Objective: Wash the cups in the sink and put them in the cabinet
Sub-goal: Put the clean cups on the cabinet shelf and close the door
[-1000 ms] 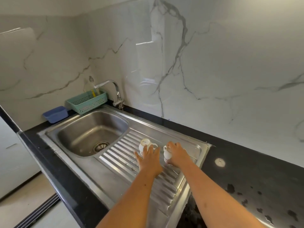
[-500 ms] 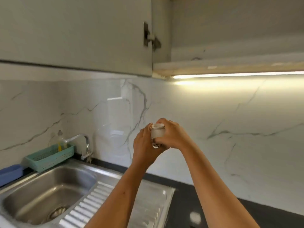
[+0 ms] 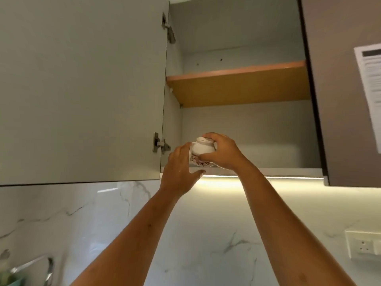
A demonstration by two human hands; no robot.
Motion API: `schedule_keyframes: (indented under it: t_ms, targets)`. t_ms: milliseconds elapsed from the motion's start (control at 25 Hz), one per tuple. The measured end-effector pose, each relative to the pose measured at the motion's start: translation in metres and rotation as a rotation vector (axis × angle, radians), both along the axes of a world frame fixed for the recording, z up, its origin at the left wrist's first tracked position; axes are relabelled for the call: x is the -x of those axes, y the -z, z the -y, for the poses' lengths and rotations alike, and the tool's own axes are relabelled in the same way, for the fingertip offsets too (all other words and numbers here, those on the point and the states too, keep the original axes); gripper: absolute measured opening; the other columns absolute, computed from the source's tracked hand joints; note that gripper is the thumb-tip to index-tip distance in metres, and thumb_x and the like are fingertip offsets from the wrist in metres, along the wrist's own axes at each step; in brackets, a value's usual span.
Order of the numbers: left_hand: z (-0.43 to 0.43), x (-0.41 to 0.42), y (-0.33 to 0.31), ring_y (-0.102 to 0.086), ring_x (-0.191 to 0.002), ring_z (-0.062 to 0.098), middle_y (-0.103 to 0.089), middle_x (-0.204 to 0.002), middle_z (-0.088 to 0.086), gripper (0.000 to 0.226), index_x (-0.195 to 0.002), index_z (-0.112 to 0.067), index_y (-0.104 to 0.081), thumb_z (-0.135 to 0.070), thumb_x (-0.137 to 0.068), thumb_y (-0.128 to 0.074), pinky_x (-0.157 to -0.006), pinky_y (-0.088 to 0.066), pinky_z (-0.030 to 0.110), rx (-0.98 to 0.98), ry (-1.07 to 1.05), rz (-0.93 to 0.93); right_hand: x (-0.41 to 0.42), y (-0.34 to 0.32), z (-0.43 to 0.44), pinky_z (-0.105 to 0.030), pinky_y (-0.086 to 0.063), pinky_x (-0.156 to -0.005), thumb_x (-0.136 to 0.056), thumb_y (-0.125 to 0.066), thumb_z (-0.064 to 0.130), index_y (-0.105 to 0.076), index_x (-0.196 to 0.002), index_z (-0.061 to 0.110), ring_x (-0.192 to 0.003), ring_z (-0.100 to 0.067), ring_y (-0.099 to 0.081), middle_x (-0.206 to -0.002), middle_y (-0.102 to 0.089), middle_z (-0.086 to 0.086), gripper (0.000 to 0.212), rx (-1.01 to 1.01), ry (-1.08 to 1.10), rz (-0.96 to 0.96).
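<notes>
Cups (image 3: 203, 150), on the draining board a second ago, are now raised to the open cabinet (image 3: 247, 129); right hand (image 3: 221, 151) fingers wrap the upturned white one, left hand (image 3: 179, 171) steadies beneath. Shelving comes next.

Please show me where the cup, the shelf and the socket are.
cup (image 3: 203, 148), head view, on its white side
shelf (image 3: 237, 74), head view, on its front edge
socket (image 3: 363, 246), head view, on its white plate
</notes>
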State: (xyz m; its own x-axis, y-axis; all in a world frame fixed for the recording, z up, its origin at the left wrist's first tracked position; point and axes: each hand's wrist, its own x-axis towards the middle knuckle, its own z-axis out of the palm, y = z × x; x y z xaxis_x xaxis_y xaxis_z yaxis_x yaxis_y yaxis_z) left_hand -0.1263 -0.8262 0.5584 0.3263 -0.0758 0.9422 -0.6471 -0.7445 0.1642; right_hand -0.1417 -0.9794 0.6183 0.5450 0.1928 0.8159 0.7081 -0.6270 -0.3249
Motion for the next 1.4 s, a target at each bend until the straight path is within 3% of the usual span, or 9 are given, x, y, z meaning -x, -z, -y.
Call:
schedule_keyframes:
  t_ms: [160, 400, 520, 720, 800, 920, 1160, 1280, 1400]
  targets:
    - [0.0, -0.006, -0.016, -0.035, -0.135, 0.022, -0.038, -0.148, 0.003, 0.056, -0.144, -0.016, -0.035, -0.03, -0.094, -0.056, -0.11, -0.031, 0.036, -0.011, -0.018, -0.158, -0.021, -0.032, 0.039, -0.042, -0.052, -0.09, -0.064, -0.084, 0.023, -0.054, -0.127, 0.014, -0.107, -0.026, -0.055, -0.124, -0.054, -0.01, 0.07, -0.066, 0.162, -0.032]
    - [0.03, -0.033, -0.01, -0.036, -0.136, 0.017, -0.043, -0.147, -0.002, 0.042, -0.14, -0.021, -0.043, -0.033, -0.1, -0.04, -0.116, -0.019, 0.047, -0.162, -0.107, -0.338, -0.052, -0.025, 0.069, -0.044, -0.058, -0.077, -0.063, -0.082, 0.023, -0.049, -0.114, 0.019, -0.095, -0.028, -0.058, -0.113, -0.051, -0.009, 0.061, -0.04, 0.321, -0.16]
    - [0.053, -0.039, -0.014, -0.04, -0.133, 0.013, -0.049, -0.139, -0.008, 0.035, -0.13, -0.024, -0.052, -0.03, -0.101, -0.035, -0.117, -0.008, 0.049, -0.174, -0.131, -0.316, -0.061, -0.023, 0.082, -0.034, -0.058, -0.067, -0.066, -0.08, 0.024, -0.049, -0.103, 0.018, -0.089, -0.025, -0.059, -0.11, -0.052, -0.01, 0.048, -0.045, 0.329, -0.208]
    - [0.08, -0.055, -0.023, -0.055, -0.112, 0.013, -0.065, -0.111, -0.007, 0.039, -0.106, -0.025, -0.066, -0.032, -0.1, -0.028, -0.115, -0.003, 0.051, -0.165, -0.194, -0.355, -0.074, -0.022, 0.099, -0.027, -0.053, -0.058, -0.07, -0.077, 0.021, -0.055, -0.104, 0.015, -0.066, -0.015, -0.056, -0.108, -0.055, -0.009, 0.041, -0.02, 0.32, -0.299]
    - [0.086, -0.062, -0.031, -0.056, -0.108, 0.014, -0.067, -0.106, -0.006, 0.038, -0.104, -0.026, -0.067, -0.03, -0.098, -0.03, -0.115, -0.008, 0.05, -0.191, -0.228, -0.399, -0.079, -0.024, 0.105, -0.028, -0.055, -0.06, -0.071, -0.076, 0.018, -0.055, -0.102, 0.016, -0.065, -0.013, -0.055, -0.107, -0.055, -0.009, 0.038, -0.021, 0.318, -0.339]
    - [0.098, -0.068, -0.051, -0.055, -0.111, 0.019, -0.065, -0.114, -0.004, 0.029, -0.107, -0.027, -0.067, -0.023, -0.094, -0.041, -0.106, -0.032, 0.044, -0.237, -0.184, -0.454, -0.09, -0.026, 0.113, -0.03, -0.056, -0.062, -0.072, -0.075, 0.016, -0.056, -0.101, 0.016, -0.067, -0.014, -0.054, -0.111, -0.053, -0.009, 0.035, 0.047, 0.366, -0.323]
    - [0.112, -0.105, -0.076, -0.041, -0.132, 0.02, -0.054, -0.133, -0.002, 0.04, -0.119, -0.031, -0.062, -0.01, -0.091, -0.043, -0.111, -0.029, 0.046, -0.354, -0.175, -0.605, -0.102, -0.042, 0.123, -0.032, -0.05, -0.087, -0.08, -0.073, 0.018, -0.054, -0.129, 0.01, -0.111, -0.024, -0.054, -0.129, -0.052, -0.008, 0.054, 0.362, 0.551, -0.341]
    - [0.117, -0.108, -0.082, -0.038, -0.135, 0.021, -0.046, -0.143, 0.004, 0.047, -0.137, -0.021, -0.049, -0.006, -0.093, -0.045, -0.107, -0.03, 0.029, -0.479, -0.188, -0.687, -0.116, -0.042, 0.122, -0.032, -0.048, -0.09, -0.081, -0.073, 0.022, -0.054, -0.129, 0.012, -0.115, -0.024, -0.054, -0.13, -0.054, -0.006, 0.053, 0.453, 0.622, -0.307]
    - [0.119, -0.108, -0.085, -0.034, -0.137, 0.021, -0.037, -0.15, 0.005, 0.049, -0.145, -0.017, -0.038, -0.008, -0.097, -0.042, -0.107, -0.028, 0.027, -0.498, -0.216, -0.71, -0.128, -0.038, 0.125, -0.034, -0.045, -0.097, -0.081, -0.072, 0.019, -0.053, -0.13, 0.012, -0.117, -0.024, -0.052, -0.131, -0.054, -0.007, 0.053, 0.473, 0.634, -0.275]
